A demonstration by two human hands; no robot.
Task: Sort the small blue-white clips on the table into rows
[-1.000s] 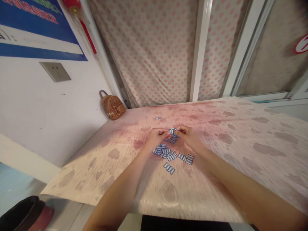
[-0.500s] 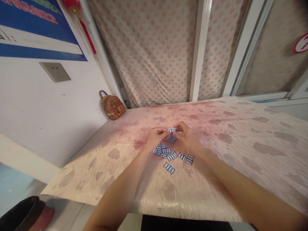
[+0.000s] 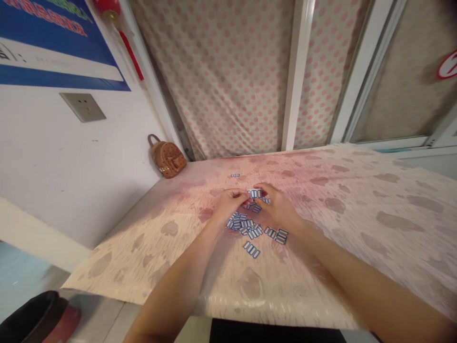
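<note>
Between my two hands is a small white label [image 3: 254,194] printed with blue-edged bars, held up a little above the table. My left hand [image 3: 231,200] is closed, pinching the label's left end between thumb and fingers. At its right end, my right hand [image 3: 276,202] is closed on it too, with the index finger curved over behind. A loose pile of similar labels [image 3: 244,225] lies just below my hands. Two more labels [image 3: 276,234] rest by my right wrist, and a single label [image 3: 252,249] lies nearer the front edge. Some pieces under my fingers are partly hidden.
Another label [image 3: 235,175] lies beyond my hands. A patterned cloth [image 3: 342,205] covers the table. On its back left corner, a small brown backpack-shaped bag [image 3: 168,158] leans near the wall. A dark bin-like object [image 3: 34,317] stands on the floor at lower left.
My right hand's fingers have shifted slightly left and closer over the label. The label has moved up a touch, showing more of the pieces beneath. My left hand has barely moved.
</note>
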